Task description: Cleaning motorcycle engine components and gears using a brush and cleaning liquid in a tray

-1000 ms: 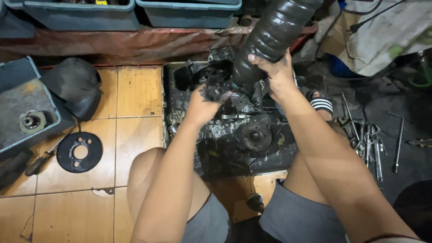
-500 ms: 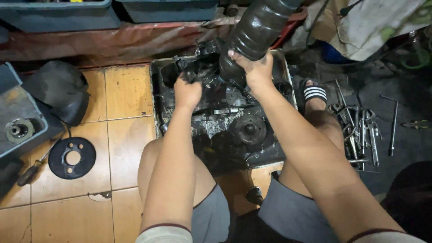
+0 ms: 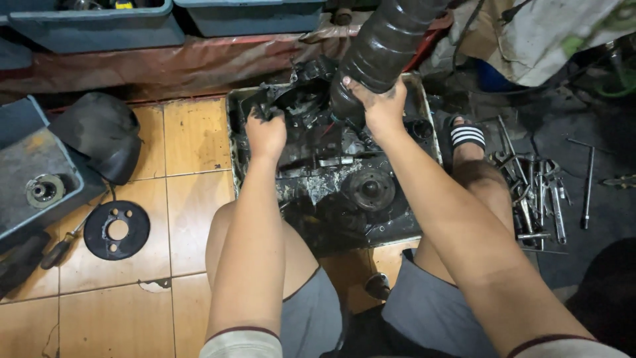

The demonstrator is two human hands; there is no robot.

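A greasy black engine block (image 3: 344, 179) lies in a shallow metal tray (image 3: 233, 147) on the floor between my knees. My left hand (image 3: 266, 132) is closed on a black part at the engine's upper left. My right hand (image 3: 377, 106) grips the lower end of a thick ribbed black rubber hose (image 3: 387, 43) that rises up and out of the top of the view. Both hands are smeared with oil. A round pulley-like disc (image 3: 370, 189) sits on the engine's near right side.
A black round plate (image 3: 116, 230) and a screwdriver (image 3: 63, 246) lie on the orange tiles at left, beside a grey bin (image 3: 26, 166) and a black cover (image 3: 99, 136). Several wrenches (image 3: 540, 199) lie at right near my sandalled foot (image 3: 467, 136). Blue bins (image 3: 99, 23) stand at the back.
The view has shifted so the engine and tray sit lower and more central. My left hand has moved slightly left on the engine; my right hand keeps its grip on the hose.
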